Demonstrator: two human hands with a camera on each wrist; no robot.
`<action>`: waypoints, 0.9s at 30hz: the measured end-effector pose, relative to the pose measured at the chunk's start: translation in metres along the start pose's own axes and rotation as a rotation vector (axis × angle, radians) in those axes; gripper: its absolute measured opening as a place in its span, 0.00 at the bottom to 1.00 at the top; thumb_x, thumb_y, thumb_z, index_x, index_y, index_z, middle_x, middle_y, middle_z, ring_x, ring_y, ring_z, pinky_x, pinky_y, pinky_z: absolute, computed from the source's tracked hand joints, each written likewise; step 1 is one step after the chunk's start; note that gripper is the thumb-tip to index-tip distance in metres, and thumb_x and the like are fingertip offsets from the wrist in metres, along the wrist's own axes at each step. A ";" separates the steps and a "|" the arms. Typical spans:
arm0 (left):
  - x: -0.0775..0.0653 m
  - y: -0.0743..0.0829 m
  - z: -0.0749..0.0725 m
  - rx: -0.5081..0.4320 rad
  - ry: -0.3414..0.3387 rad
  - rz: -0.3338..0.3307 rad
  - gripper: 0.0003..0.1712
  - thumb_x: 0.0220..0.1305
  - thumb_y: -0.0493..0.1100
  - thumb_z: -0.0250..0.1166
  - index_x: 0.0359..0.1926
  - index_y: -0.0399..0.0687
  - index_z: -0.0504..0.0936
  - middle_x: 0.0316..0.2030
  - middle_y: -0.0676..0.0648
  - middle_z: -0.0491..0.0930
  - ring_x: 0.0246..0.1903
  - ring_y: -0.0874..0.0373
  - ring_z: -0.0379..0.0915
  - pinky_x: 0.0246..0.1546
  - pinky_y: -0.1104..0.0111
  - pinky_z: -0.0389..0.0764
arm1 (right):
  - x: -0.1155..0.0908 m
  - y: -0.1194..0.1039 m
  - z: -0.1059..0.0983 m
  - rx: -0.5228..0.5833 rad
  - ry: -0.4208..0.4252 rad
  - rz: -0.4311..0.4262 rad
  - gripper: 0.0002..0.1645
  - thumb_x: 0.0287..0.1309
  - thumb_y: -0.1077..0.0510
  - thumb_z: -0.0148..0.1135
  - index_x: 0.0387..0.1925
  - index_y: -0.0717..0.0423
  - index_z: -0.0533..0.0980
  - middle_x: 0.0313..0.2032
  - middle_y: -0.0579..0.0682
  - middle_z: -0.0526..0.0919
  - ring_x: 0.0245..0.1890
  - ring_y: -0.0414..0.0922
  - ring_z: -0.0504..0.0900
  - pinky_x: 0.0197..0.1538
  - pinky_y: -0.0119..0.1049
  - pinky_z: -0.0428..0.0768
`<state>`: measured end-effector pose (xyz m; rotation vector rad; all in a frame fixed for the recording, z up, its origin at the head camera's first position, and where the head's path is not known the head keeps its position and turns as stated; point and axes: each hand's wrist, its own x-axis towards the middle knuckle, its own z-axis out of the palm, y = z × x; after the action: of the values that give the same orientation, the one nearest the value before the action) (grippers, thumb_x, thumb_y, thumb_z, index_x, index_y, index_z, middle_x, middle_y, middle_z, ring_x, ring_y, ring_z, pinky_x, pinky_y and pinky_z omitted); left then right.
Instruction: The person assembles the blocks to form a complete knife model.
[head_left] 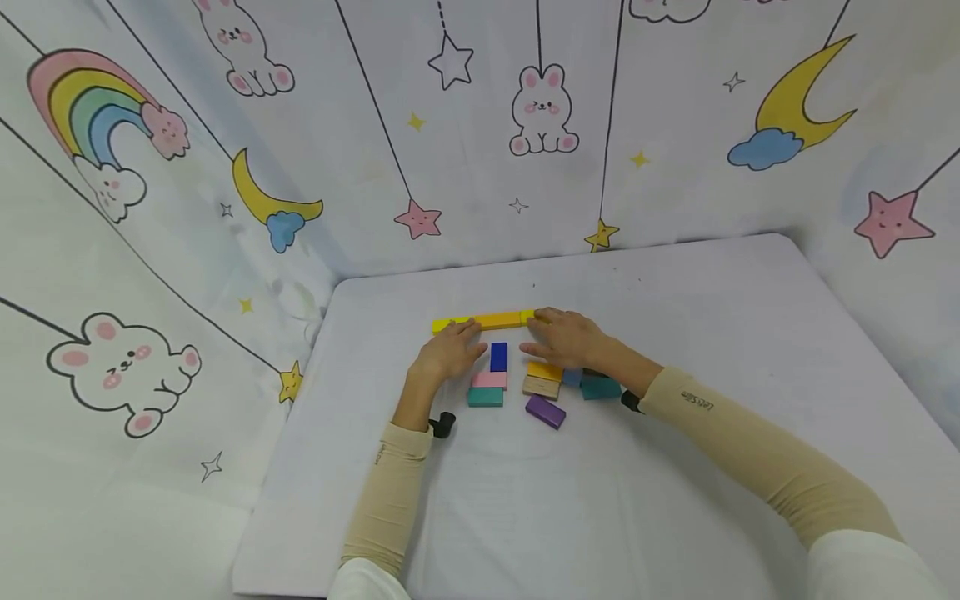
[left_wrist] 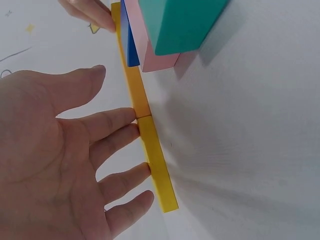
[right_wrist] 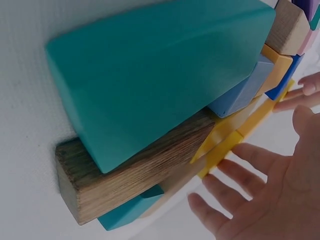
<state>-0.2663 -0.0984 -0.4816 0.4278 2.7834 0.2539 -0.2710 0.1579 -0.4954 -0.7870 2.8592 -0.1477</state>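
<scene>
A straight row of long blocks lies across the table: a yellow block (head_left: 442, 326) on the left, an orange block (head_left: 498, 321) in the middle and another yellow block (head_left: 528, 317) on the right. My left hand (head_left: 447, 352) touches the row with spread, straight fingers; in the left wrist view its fingertips (left_wrist: 142, 172) meet the row's far side near the joint of yellow and orange. At the other end, my right hand (head_left: 572, 340) has its extended fingers against the right yellow block, hiding part of it. Neither hand grips anything.
Nearer me stand a blue block (head_left: 498, 357), pink block (head_left: 489, 381) and green block (head_left: 486, 397). Right of them are an orange block (head_left: 545, 370), wooden block (head_left: 542, 387), purple block (head_left: 546, 412), grey-blue block (head_left: 572, 377), teal block (head_left: 602, 387) and dark wooden block (right_wrist: 135, 180).
</scene>
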 end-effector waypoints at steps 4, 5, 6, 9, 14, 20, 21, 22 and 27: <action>0.000 0.000 -0.001 -0.006 0.004 0.008 0.35 0.82 0.62 0.48 0.82 0.54 0.61 0.82 0.49 0.54 0.81 0.47 0.47 0.78 0.50 0.56 | 0.001 0.000 0.000 0.002 0.004 -0.001 0.46 0.76 0.27 0.43 0.77 0.56 0.66 0.76 0.62 0.65 0.76 0.60 0.65 0.75 0.58 0.66; 0.000 -0.001 -0.001 -0.006 0.003 0.011 0.35 0.82 0.62 0.48 0.82 0.54 0.61 0.82 0.49 0.54 0.81 0.47 0.47 0.78 0.50 0.55 | 0.000 0.000 0.000 0.004 0.001 0.001 0.47 0.76 0.27 0.42 0.77 0.56 0.66 0.76 0.62 0.65 0.76 0.59 0.64 0.75 0.58 0.66; 0.000 -0.001 -0.001 -0.008 0.002 0.013 0.35 0.82 0.62 0.48 0.81 0.54 0.61 0.82 0.49 0.55 0.81 0.47 0.47 0.79 0.50 0.55 | 0.000 -0.001 0.000 0.006 0.000 0.003 0.47 0.76 0.26 0.42 0.77 0.56 0.66 0.76 0.62 0.65 0.76 0.59 0.64 0.75 0.58 0.66; 0.000 -0.001 -0.001 -0.009 -0.004 0.016 0.35 0.82 0.62 0.48 0.81 0.54 0.61 0.82 0.49 0.55 0.81 0.46 0.47 0.79 0.50 0.55 | -0.002 -0.002 -0.001 0.009 -0.005 0.006 0.48 0.76 0.26 0.42 0.77 0.56 0.65 0.76 0.62 0.64 0.76 0.60 0.64 0.75 0.58 0.65; 0.001 -0.001 0.001 -0.013 0.001 0.010 0.35 0.82 0.61 0.49 0.81 0.55 0.61 0.81 0.49 0.55 0.81 0.47 0.47 0.78 0.49 0.56 | -0.003 -0.003 -0.001 0.004 0.010 0.000 0.45 0.77 0.28 0.42 0.76 0.57 0.67 0.75 0.62 0.66 0.76 0.61 0.64 0.75 0.60 0.66; 0.002 -0.001 0.004 -0.005 0.016 0.001 0.35 0.82 0.62 0.49 0.81 0.55 0.61 0.81 0.50 0.55 0.81 0.48 0.47 0.78 0.49 0.56 | -0.002 0.001 -0.002 0.037 0.051 -0.013 0.40 0.79 0.32 0.44 0.73 0.57 0.72 0.73 0.61 0.69 0.74 0.61 0.67 0.73 0.60 0.69; 0.002 -0.001 0.004 -0.003 0.020 0.000 0.35 0.82 0.62 0.49 0.81 0.55 0.61 0.81 0.50 0.55 0.81 0.48 0.47 0.78 0.49 0.56 | -0.002 0.001 -0.002 0.043 0.056 -0.013 0.39 0.79 0.32 0.44 0.72 0.56 0.72 0.73 0.61 0.70 0.73 0.61 0.68 0.72 0.60 0.69; 0.001 0.000 0.004 -0.001 0.023 -0.001 0.35 0.82 0.61 0.49 0.81 0.55 0.61 0.81 0.50 0.56 0.81 0.48 0.47 0.78 0.49 0.56 | -0.001 0.002 -0.002 0.050 0.057 -0.010 0.39 0.79 0.32 0.44 0.72 0.56 0.72 0.73 0.61 0.70 0.73 0.61 0.68 0.72 0.60 0.70; 0.000 0.001 0.003 0.006 0.025 -0.006 0.35 0.82 0.61 0.49 0.81 0.54 0.62 0.81 0.50 0.56 0.81 0.48 0.48 0.78 0.49 0.57 | 0.001 0.005 -0.004 0.091 0.040 0.002 0.39 0.79 0.32 0.44 0.73 0.55 0.72 0.75 0.59 0.67 0.74 0.60 0.66 0.72 0.61 0.70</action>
<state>-0.2654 -0.0969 -0.4839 0.4208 2.8104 0.2513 -0.2746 0.1618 -0.4927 -0.7720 2.8671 -0.2947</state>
